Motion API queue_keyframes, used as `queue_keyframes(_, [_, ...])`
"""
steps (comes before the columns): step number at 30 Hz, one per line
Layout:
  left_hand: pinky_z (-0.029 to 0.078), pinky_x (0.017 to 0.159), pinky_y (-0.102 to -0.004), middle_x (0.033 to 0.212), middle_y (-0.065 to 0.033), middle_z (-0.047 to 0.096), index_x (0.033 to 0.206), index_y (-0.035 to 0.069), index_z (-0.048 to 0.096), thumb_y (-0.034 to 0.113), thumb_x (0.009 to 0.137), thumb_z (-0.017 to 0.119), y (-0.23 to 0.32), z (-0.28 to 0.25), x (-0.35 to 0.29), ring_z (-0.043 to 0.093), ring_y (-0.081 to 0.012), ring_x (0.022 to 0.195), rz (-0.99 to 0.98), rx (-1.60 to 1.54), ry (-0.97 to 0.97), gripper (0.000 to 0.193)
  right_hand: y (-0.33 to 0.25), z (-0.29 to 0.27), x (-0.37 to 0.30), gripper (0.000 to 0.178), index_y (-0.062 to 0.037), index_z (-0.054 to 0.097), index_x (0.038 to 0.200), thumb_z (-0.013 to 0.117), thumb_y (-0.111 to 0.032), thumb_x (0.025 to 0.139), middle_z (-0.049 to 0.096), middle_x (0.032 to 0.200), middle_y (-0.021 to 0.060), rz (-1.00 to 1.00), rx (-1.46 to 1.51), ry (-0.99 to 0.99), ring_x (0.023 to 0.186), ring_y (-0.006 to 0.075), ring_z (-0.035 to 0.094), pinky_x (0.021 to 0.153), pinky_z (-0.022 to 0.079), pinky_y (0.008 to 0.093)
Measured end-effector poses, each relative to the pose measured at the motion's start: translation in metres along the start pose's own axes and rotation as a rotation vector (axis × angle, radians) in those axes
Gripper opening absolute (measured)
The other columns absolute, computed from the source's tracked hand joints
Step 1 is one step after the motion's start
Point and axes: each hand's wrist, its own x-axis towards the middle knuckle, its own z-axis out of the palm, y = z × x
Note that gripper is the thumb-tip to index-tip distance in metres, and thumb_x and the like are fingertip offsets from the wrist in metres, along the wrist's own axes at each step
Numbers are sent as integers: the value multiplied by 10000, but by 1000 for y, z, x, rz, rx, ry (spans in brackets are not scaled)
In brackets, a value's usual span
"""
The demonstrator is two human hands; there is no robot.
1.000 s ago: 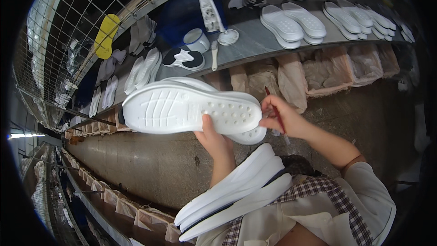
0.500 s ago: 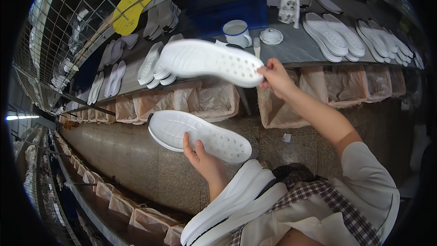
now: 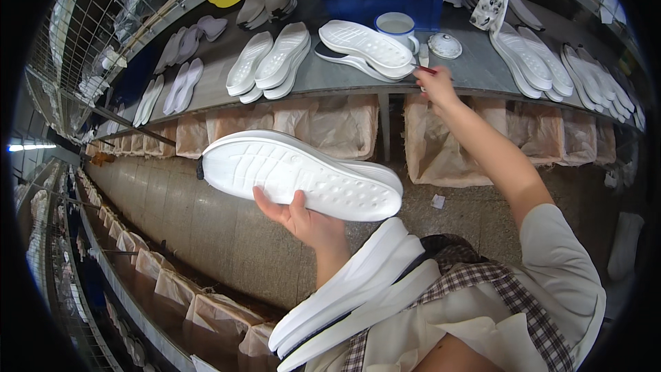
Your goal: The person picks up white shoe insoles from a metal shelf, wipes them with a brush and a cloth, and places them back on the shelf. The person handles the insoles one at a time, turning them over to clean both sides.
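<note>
On the far left we see a wire rack and a long grey shelf with rows of white soles lying flat on it, side by side, so each one has its own spot. Below it, paper bags hang along the shelf edge.

Our left hand holds up a big white sole. The fingers are closed on its near edge, thumb on top, so the bumpy bottom side faces us and we can look at it. It hangs in the air over the grey floor, not touching anything. There is lots of open room under it and to its left.

Low down, a stack of soles rests on our lap, close to the left wrist.

Our right hand reaches up to the front edge of the shelf. Its fingers pinch a thin red stick, maybe a brush. It sits just beside a sole pair, a white cup and a small lid. That spot is crowded, with little free room.
</note>
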Motion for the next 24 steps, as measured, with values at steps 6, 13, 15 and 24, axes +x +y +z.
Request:
queue_keyframes(6, [357,1045,-447,1386,-123,308,1410,203,177,190,844,459,-19,25,-4,381,-262,1244,43,17,-41,632,21,-108,-104,467,-32,331,1227,510,-9,797,486,1081,83,-107,-276,-620,946,150,519,782,482,287])
queue_keyframes(13, [496,724,-348,1220,-86,452,1352,196,276,401,960,376,-55,80,-48,584,-181,822,-22,-97,-292,453,59,-245,-184,363,-3,559,989,467,-352,957,628,644,114,731,-659,-1121,592,141,605,497,473,280])
queue_keyframes(15, [433,642,-303,1135,-86,472,1294,171,340,486,965,352,-68,98,-63,524,-154,727,-216,-329,-302,456,70,-276,-205,344,-25,589,945,486,-352,938,591,588,84,450,-910,-1192,566,139,586,480,464,297])
queue_keyframes(24, [401,644,-289,1094,-51,448,1176,44,417,520,963,341,-104,159,-149,483,-141,705,-406,-496,-586,527,123,-313,-255,257,-30,585,809,492,-262,872,519,569,62,693,-958,-1450,509,173,549,428,444,332])
